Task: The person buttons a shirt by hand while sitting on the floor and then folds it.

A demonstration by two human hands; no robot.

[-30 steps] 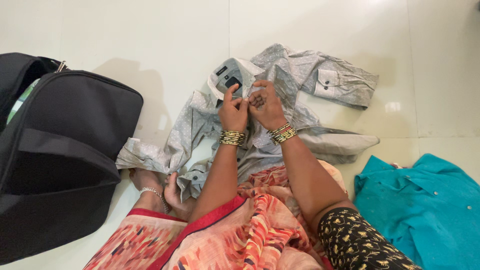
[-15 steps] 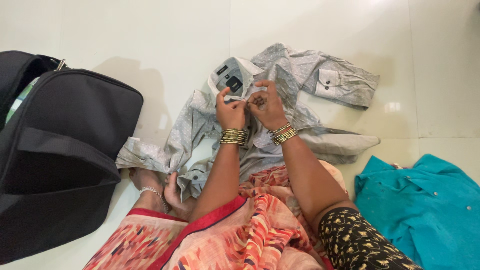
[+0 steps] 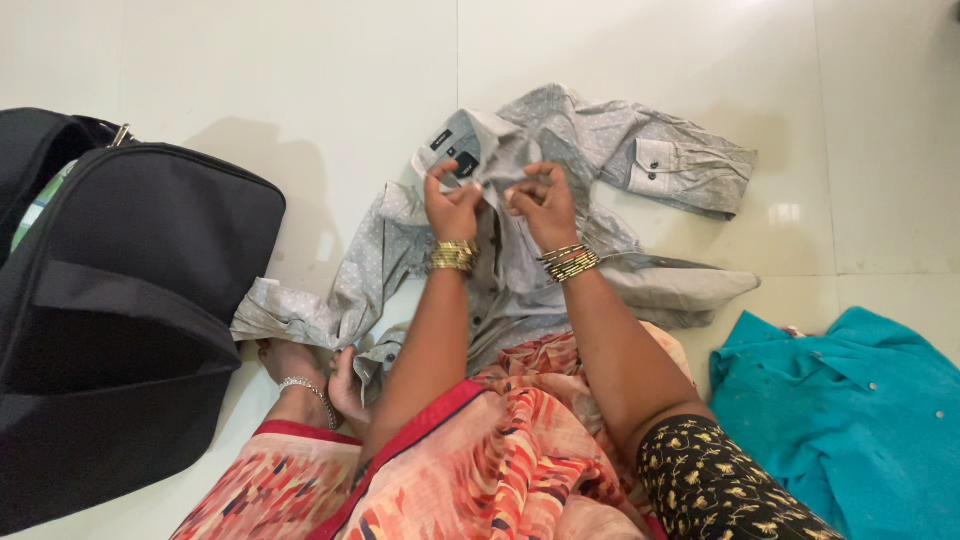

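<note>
Fingers of both hands, left hand (image 3: pixel 452 210) and right hand (image 3: pixel 540 205), pinch grey shirt (image 3: pixel 600 150).

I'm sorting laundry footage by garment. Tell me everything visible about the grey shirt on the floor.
The grey shirt is light grey with fine pale dots, seemingly thin woven cotton. It has a collar with a dark inner label, a buttoned cuff on the far sleeve and a front placket. It lies crumpled and spread on the white tiled floor, sleeves splayed. The left hand and right hand both pinch its front just below the collar; its lower edge reaches the person's lap and feet.
</note>
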